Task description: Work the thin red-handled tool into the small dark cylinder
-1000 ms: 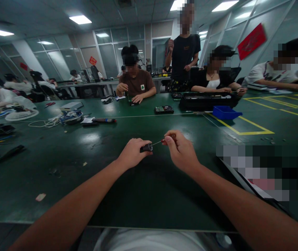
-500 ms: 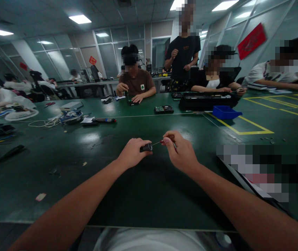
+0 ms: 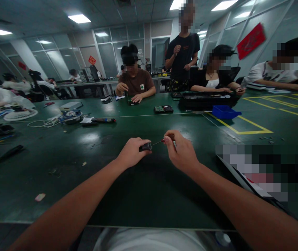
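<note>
My left hand is closed around a short black cylinder, its ringed end pointing right; its exact kind I cannot make out. In my right hand is a small screwdriver with a dark red handle, pinched between thumb and fingers. Its thin shaft points left at the cylinder's open end, and a small gap appears between them. Both hands are above the green table, fairly close together.
A blue tray and a circuit board unit lie farther back. Left are a black-handled screwdriver, cables and a pen-like tool. A blurred-out item lies right. Co-workers sit across the table; one person stands.
The screwdriver in my right hand has shifted slightly right, so its tip is farther from the cylinder's end. My left hand stays nearly still.
</note>
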Demonstrator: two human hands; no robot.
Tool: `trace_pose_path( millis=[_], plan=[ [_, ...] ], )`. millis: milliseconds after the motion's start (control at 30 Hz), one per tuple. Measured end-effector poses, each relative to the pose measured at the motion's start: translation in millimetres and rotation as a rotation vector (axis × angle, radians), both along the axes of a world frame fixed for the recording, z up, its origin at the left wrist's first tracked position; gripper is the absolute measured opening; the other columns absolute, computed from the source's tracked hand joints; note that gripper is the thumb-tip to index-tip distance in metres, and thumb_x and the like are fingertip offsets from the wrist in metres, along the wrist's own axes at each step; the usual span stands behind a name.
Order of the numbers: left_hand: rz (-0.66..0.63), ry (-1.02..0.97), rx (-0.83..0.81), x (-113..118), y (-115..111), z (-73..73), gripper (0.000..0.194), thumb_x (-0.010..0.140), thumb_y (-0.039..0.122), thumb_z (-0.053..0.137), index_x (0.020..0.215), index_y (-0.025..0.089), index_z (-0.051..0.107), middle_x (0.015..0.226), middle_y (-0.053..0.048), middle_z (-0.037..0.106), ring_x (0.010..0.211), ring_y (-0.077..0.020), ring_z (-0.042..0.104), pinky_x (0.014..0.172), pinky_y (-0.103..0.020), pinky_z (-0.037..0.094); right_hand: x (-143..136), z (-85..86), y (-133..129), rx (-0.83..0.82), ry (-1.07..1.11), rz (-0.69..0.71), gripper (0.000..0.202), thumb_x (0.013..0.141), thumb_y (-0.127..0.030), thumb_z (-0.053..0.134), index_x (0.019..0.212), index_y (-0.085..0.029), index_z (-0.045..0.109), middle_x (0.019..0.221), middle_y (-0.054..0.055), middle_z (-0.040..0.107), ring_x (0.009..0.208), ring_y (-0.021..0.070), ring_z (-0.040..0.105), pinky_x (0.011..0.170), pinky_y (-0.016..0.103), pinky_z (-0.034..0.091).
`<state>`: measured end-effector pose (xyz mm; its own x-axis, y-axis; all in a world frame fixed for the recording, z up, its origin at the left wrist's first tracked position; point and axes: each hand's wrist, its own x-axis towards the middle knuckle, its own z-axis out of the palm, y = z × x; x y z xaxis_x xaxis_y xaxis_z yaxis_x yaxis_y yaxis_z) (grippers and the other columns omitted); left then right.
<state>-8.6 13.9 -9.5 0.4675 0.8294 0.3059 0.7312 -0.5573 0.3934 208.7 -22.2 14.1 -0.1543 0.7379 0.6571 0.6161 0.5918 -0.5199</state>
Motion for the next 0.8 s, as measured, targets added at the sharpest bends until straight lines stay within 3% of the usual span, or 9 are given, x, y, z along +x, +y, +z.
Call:
trace_pose_path(
  millis=[200,533,800],
  plan=[
    [-0.019,0.018,-0.002,0.5,-1.0,2.4,0.040,0.087,0.038,0.073,0.125,0.026,0.068,0.106,-0.006,0.069,0.103,-0.0247,0.061,0.095,-0.042,0.044,-0.9,-0.9,-2.4,-0.018,-0.006,0.092,0.013,0.100,-0.031,0.045,0.103,-0.022,0.054,0.085,0.006,0.072,0.074,0.0207,0.070,0.066,0.032,0.048],
    [0.007,0.033,-0.019,-0.7,-0.5,2.4,0.043,0.087,0.040,0.072,0.127,0.025,0.067,0.110,-0.007,0.069,0.107,-0.0257,0.060,0.098,-0.042,0.044,-0.6,2.1,-4.2,0.047,-0.045,0.024,0.012,0.100,-0.029,0.044,0.099,-0.022,0.054,0.083,0.006,0.069,0.073,0.0217,0.067,0.066,0.034,0.048],
    [-0.010,0.053,-0.008,0.9,-2.3,5.7,0.040,0.088,0.039,0.072,0.125,0.027,0.067,0.108,-0.005,0.069,0.107,-0.0250,0.060,0.100,-0.043,0.042,-1.3,0.7,-4.7,0.034,-0.065,0.090,0.011,0.101,-0.029,0.046,0.102,-0.022,0.054,0.086,0.006,0.071,0.074,0.0200,0.067,0.065,0.032,0.047]
  ],
)
